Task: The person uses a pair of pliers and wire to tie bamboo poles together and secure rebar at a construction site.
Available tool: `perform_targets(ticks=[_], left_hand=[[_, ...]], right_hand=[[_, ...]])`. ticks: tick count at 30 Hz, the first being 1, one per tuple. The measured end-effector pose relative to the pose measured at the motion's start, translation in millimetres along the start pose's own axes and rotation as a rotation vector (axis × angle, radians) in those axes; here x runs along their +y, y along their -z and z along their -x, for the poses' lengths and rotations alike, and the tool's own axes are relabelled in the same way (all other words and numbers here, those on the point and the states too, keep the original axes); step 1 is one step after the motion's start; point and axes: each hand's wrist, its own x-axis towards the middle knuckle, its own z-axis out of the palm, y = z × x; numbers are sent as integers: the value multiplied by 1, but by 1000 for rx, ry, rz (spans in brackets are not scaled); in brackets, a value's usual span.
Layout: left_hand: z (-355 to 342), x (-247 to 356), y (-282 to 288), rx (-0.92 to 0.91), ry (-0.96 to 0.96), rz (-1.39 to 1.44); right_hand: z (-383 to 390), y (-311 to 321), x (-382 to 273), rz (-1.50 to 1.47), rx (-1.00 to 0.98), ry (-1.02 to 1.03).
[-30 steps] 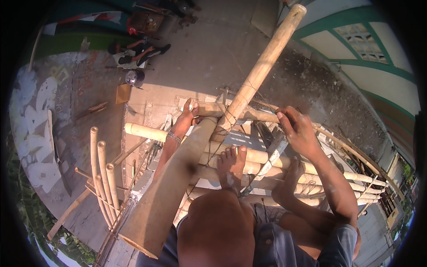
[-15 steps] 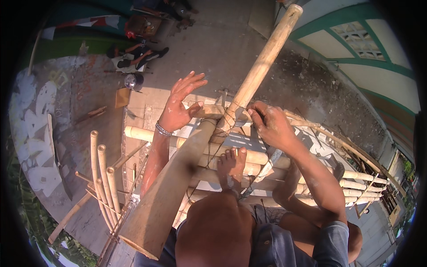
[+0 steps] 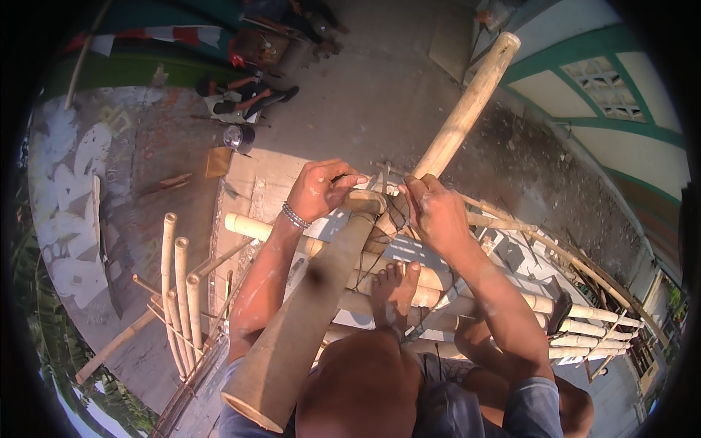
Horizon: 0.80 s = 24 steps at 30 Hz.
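Note:
A long bamboo pole (image 3: 475, 102) slants up rightward from a joint of crossed bamboo wound with dark wire (image 3: 391, 223). A thicker pole (image 3: 285, 350) runs down past my knee, and a short crosspiece (image 3: 363, 201) lies at the joint. My left hand (image 3: 325, 190) is curled just above the crosspiece's left side, fingertips pinched on something too small to make out. My right hand (image 3: 434, 215) is closed at the right of the joint beside the wire, its grip partly hidden. My bare foot (image 3: 394, 292) rests on horizontal bamboo rails (image 3: 584, 312) below.
Several upright bamboo poles (image 3: 181, 292) stand at the left. Below, a seated person (image 3: 237, 98) is beside a bucket (image 3: 237, 137), with other people farther back. A green-trimmed wall (image 3: 599, 131) borders the right, above rubble, and banana leaves hang at the lower left.
My left hand left its grip on the crosspiece, spread wide, and has now curled closed above it. My right hand has moved leftward along the crosspiece to the joint. The view has shifted slightly.

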Motion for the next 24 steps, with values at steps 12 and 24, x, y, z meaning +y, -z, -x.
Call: perform_targets(ticks=[12, 24], left_hand=[[-16, 2, 13, -372, 238, -201], [-33, 13, -9, -333, 199, -226]], right_hand=[[4, 8, 32, 304, -202, 193], [23, 23, 49, 134, -85, 20]])
